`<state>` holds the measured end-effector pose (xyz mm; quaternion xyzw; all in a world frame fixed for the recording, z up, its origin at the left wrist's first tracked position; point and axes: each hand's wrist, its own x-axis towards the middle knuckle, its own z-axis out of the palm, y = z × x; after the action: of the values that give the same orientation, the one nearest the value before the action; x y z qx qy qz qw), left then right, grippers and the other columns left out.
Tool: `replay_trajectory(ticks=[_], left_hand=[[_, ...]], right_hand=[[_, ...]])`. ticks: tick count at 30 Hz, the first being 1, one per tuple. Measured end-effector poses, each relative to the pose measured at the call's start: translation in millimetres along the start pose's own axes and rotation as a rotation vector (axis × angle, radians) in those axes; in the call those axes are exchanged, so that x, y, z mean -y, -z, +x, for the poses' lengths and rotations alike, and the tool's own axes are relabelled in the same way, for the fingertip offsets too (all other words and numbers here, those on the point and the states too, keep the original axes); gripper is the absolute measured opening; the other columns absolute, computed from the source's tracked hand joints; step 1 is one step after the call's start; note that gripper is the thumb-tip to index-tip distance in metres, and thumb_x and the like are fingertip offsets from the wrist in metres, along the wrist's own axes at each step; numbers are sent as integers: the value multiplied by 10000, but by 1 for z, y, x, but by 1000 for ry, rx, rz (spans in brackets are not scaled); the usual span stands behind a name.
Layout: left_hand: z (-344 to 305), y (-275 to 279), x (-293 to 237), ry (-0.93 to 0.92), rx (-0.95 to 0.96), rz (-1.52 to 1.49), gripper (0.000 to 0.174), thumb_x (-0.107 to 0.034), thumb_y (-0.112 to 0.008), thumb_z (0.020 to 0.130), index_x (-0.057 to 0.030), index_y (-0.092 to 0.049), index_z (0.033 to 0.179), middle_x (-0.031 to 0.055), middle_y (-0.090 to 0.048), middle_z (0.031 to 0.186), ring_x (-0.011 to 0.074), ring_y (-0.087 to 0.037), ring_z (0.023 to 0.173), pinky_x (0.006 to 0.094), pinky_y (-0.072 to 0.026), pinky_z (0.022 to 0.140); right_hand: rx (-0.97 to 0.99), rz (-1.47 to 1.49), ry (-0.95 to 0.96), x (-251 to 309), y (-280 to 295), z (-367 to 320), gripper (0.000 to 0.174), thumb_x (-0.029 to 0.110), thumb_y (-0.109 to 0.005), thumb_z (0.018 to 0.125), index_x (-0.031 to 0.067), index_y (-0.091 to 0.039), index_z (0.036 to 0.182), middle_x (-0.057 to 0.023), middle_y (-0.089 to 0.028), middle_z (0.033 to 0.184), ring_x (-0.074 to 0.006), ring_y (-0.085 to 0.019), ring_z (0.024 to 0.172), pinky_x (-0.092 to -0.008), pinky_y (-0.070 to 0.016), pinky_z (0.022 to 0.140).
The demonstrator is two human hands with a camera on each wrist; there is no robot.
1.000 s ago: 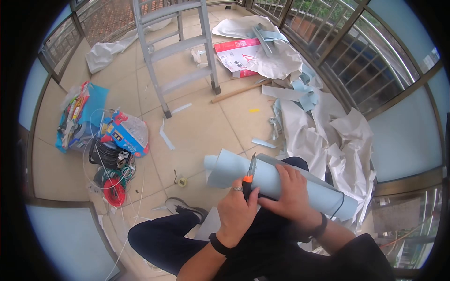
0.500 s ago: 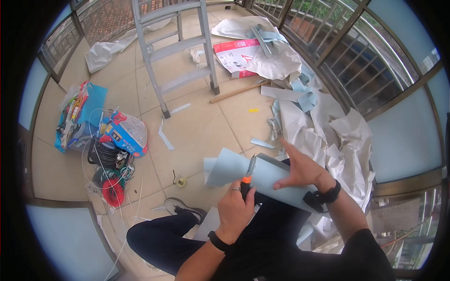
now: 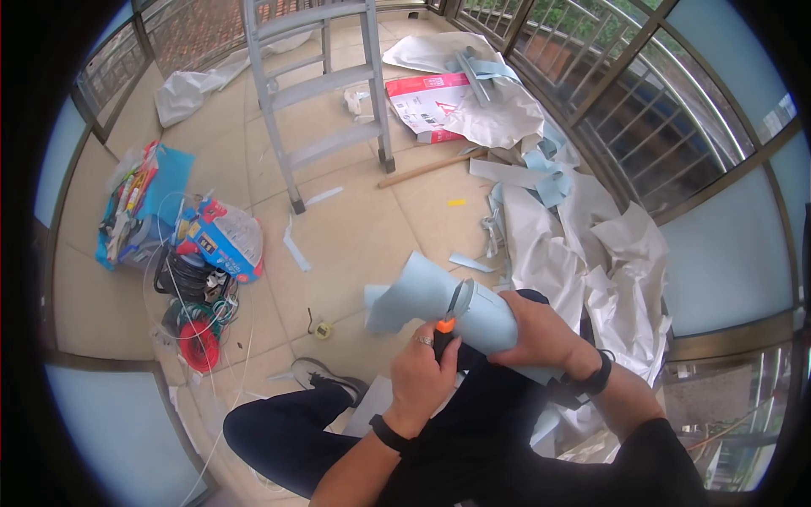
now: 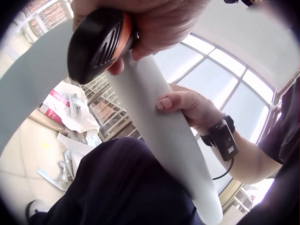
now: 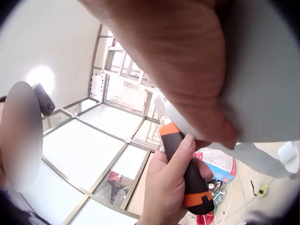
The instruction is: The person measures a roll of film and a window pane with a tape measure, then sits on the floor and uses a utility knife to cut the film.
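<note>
The floor [image 3: 355,220] is laid with beige tiles and is enclosed by metal-framed frosted glass panels [image 3: 731,245] and barred windows [image 3: 625,101], which admit daylight. An aluminium stepladder [image 3: 325,93] stands on the tiles at the far end, with a red-and-white cardboard box [image 3: 422,100] and a wooden stick [image 3: 431,166] lying near it. Crumpled white sheets [image 3: 583,245] lie along the right-hand wall, and a pile of cables [image 3: 198,313] and coloured packages [image 3: 221,241] lies near the left-hand one.

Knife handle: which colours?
The knife handle is black with orange bands; right wrist view shows it best.
</note>
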<state>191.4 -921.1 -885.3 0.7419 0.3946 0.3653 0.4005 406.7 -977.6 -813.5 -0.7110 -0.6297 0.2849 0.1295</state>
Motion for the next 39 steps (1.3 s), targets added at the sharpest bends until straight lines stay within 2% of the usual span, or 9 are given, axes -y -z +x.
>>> replay_trajectory(ticks=[5,7,13,14,16,22,28,35,39], left_hand=[[26,-7,12,-73,24,-52,367,-188,-751,928,-3,-618,1216,232,-704,899,452,-696,835,473,-547,713],[30,-11,18,-16,76,-51,378,-183,-731,941,1,-616,1251,240,-705,956,449,-698,889,480,-550,754],[13,9,7,-58,10,37,449,-159,-612,1008,-38,-533,1433,248,-693,1093,442,-686,964,485,-544,797],[12,21,0,-49,10,41,449,-159,-612,1008,-38,-533,1433,248,-693,1093,442,-686,964,485,-544,797],[14,49,-20,34,277,246,482,-171,-571,1030,-56,-492,1491,219,-705,1034,424,-697,896,490,-546,753],[29,72,-45,56,508,551,536,-201,-586,1013,-73,-492,1525,148,-706,896,367,-699,748,480,-554,665],[37,64,-54,66,532,571,507,-146,-588,984,-58,-552,1482,157,-686,756,372,-688,669,492,-542,612],[28,66,-48,50,566,545,529,-158,-580,981,-52,-534,1497,176,-696,756,384,-692,662,493,-552,612],[2,66,-36,56,519,576,629,-101,-580,898,-50,-511,1521,166,-695,697,361,-701,634,477,-567,614]], right_hand=[[-215,-149,-31,-3,-6,2,859,268,-927,636,44,-501,1347,-227,-682,1155,-431,-682,1049,-480,-558,902],[-366,-236,38,-3,-10,7,762,232,-894,628,23,-525,1261,-196,-653,1019,-415,-690,902,-489,-572,796],[-524,-354,-37,8,-36,7,701,185,-860,665,21,-545,1270,-171,-639,983,-381,-670,863,-485,-540,739],[-517,-350,-35,9,-39,7,701,185,-860,665,21,-545,1270,-171,-639,983,-381,-670,863,-485,-540,739],[-551,-360,-17,13,-42,6,699,172,-850,675,21,-549,1287,-157,-632,984,-365,-657,858,-485,-526,733],[-477,-440,-31,18,-57,6,703,166,-850,666,27,-562,1292,-145,-640,1047,-354,-666,914,-469,-527,784],[-500,-458,-21,16,-57,10,654,152,-804,689,29,-565,1285,-114,-611,1015,-315,-643,879,-450,-499,739],[-453,-397,-82,11,-54,6,683,169,-857,649,68,-587,1267,-126,-651,1068,-343,-675,948,-458,-531,800],[-416,-428,-7,6,-58,7,662,163,-844,657,65,-581,1257,-127,-636,1037,-343,-664,904,-467,-521,764]])
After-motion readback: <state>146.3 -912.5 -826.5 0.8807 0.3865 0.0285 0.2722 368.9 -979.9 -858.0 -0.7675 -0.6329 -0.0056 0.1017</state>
